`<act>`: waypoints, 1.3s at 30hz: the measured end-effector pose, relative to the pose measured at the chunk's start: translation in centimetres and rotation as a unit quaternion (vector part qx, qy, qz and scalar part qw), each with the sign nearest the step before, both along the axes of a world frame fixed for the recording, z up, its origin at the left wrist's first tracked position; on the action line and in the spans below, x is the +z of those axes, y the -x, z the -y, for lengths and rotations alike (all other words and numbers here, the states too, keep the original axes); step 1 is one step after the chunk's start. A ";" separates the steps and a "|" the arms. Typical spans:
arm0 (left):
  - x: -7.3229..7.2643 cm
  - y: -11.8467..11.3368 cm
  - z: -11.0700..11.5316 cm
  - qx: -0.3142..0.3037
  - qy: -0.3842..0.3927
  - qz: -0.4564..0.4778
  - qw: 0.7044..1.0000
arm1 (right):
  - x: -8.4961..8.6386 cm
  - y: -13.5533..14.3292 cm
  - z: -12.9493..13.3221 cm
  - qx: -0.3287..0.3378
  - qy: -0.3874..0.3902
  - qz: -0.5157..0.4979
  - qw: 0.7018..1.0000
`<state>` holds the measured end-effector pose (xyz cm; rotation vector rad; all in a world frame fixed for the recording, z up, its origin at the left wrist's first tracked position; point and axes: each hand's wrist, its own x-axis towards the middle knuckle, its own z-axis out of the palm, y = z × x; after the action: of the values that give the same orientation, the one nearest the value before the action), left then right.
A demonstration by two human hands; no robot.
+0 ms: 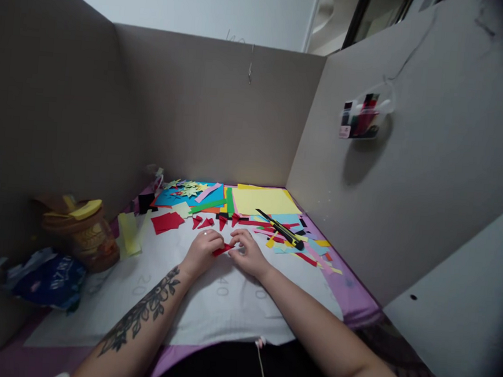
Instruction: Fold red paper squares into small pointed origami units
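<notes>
Within grey panels (214, 104), left hand (203, 250) and right hand (248, 254) apparently pinch red paper (222, 250) over white sheeting (219, 316).

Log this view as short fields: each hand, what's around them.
Left hand: pinching a red paper piece
Right hand: fingertips at the piece's right end; firmness of grip unclear
Just beyond: small red pieces in a row
Right: black-and-yellow cutter over paper scraps
Back: pale yellow sheet; star shapes
Left: brown tub, blue packet
</notes>
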<state>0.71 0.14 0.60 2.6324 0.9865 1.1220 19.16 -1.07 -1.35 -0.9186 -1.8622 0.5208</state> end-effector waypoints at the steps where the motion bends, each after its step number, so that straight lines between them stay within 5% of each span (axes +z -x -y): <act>1: 0.1 0.0 0.0 0.002 -0.003 -0.004 1.000 | 0.0 0.0 0.0 0.005 0.020 -0.006 1.000; 8: -0.2 0.0 -0.1 0.003 0.015 0.010 1.000 | -0.2 0.0 -0.2 0.029 0.056 -0.026 0.998; 14: -0.5 0.0 -0.3 0.005 0.114 0.090 0.989 | -0.4 0.0 -0.6 0.015 0.060 -0.064 0.996; 24: -0.2 -1.1 -0.3 0.041 0.357 0.237 0.902 | -0.4 -0.2 -0.9 -0.022 0.054 -0.088 0.994; 39: -1.2 -1.2 0.0 0.025 0.432 0.275 0.859 | -1.9 -0.1 -2.1 -0.001 0.169 -0.177 0.970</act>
<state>1.95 0.15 -0.64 1.4744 1.0748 1.0060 19.30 1.02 -3.25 -0.9743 -1.4717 0.9572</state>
